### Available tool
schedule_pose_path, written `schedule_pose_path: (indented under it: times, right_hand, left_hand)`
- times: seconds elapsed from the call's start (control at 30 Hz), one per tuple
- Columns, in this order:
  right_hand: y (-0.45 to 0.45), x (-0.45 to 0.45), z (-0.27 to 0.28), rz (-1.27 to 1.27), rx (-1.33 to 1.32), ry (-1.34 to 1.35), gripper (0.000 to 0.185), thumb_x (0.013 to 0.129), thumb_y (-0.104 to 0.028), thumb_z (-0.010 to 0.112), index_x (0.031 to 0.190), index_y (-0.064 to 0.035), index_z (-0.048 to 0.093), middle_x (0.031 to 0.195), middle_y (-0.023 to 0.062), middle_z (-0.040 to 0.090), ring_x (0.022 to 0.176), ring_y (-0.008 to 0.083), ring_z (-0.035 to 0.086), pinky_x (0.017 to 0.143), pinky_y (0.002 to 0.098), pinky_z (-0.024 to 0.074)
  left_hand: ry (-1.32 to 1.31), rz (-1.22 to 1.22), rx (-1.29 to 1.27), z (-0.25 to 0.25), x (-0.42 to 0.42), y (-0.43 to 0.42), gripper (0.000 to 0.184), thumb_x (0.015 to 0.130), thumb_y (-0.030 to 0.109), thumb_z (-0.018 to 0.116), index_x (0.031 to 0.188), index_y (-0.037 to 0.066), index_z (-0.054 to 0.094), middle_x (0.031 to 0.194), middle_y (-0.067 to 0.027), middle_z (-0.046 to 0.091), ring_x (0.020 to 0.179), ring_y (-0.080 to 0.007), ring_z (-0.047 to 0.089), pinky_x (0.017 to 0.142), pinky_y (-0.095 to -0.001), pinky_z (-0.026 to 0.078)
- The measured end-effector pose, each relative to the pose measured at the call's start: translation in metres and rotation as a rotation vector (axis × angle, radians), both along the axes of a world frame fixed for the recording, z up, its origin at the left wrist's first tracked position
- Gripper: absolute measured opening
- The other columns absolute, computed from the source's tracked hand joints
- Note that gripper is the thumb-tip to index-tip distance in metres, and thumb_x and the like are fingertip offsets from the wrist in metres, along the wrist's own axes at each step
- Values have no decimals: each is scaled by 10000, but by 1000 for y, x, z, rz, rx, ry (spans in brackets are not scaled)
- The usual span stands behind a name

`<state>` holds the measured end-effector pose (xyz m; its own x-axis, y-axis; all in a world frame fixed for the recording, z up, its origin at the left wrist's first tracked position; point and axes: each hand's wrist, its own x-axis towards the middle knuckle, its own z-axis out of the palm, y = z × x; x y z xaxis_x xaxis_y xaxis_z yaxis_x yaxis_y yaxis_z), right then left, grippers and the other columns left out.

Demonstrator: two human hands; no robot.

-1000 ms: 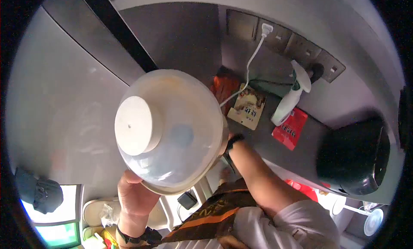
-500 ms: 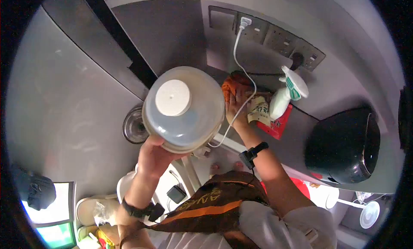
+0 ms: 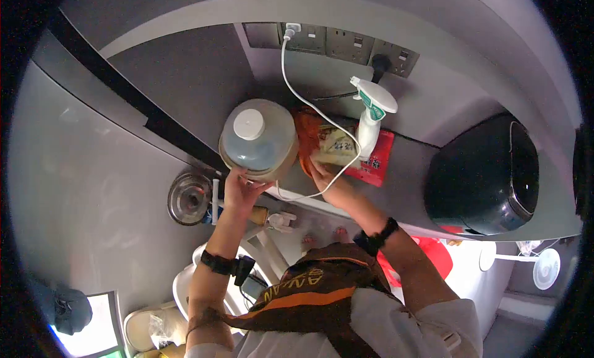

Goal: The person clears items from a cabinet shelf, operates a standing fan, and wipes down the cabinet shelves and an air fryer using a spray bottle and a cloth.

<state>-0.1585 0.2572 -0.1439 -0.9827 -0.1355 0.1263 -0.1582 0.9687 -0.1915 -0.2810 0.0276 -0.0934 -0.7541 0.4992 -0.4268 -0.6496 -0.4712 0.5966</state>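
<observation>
My left hand (image 3: 243, 194) grips the front lower edge of a round pot-like appliance with a translucent domed lid (image 3: 263, 135) and a white round knob. The appliance is at the left end of the grey counter; whether its base rests fully there is hidden. My right hand (image 3: 328, 183) has its fingers stretched out against the front edge of an orange cloth or bag (image 3: 304, 132), just right of the appliance. Beside the orange item lie a cream-coloured packet (image 3: 337, 146) and a red packet (image 3: 377, 163). A white cable (image 3: 322, 113) loops over these things.
A white spray bottle (image 3: 369, 132) stands behind the packets, and a black rounded appliance (image 3: 482, 172) occupies the counter's right side. Wall sockets (image 3: 349, 48) run along the back. On the left are a grey panel (image 3: 105, 191) and a round glass or metal lid (image 3: 189, 199).
The domed appliance has moved away from me and down towards the counter in my left hand. My right hand has drawn back from on top of the orange item to its front edge.
</observation>
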Motion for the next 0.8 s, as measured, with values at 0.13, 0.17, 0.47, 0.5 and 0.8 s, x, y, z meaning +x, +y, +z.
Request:
schedule_pose_path:
  times: [0.13,0.17,0.47,0.5,0.8]
  right_hand:
    - [26,63,46,-197,-287,58,269,802,-37,504,1064,1,553,993,170,611,881,310,614,751,404,500]
    - [31,76,66,-366,-395,195,245,780,-49,549,1024,-29,559,913,144,630,792,308,629,705,406,503]
    - [75,-16,100,-774,-417,527,687,692,-344,753,1193,21,456,1077,249,553,968,370,569,833,427,449]
    - [83,-15,96,-777,-423,529,687,692,-344,753,1193,21,456,1077,249,553,968,370,569,833,427,449]
    - [138,95,123,-985,-457,513,362,757,-271,644,1018,-22,610,936,231,640,874,418,612,767,450,485]
  left_hand:
    - [15,28,-61,8,-4,4,499,791,222,594,1196,0,406,1216,-147,473,1029,-330,538,881,-566,440]
    - [25,15,-144,6,-2,2,520,798,220,600,1211,-8,380,1240,-142,442,1015,-301,528,886,-522,442]
    - [2027,-451,-798,25,96,54,618,705,42,637,1279,1,414,1306,-208,413,1161,-369,458,941,-404,420]
    - [1951,-458,-770,14,101,82,687,675,50,676,1303,7,399,1339,-194,399,1195,-368,448,970,-412,409]
    - [2191,-442,-1379,-30,56,178,458,779,127,549,1221,27,482,1219,-163,517,1145,-267,525,807,-335,523]
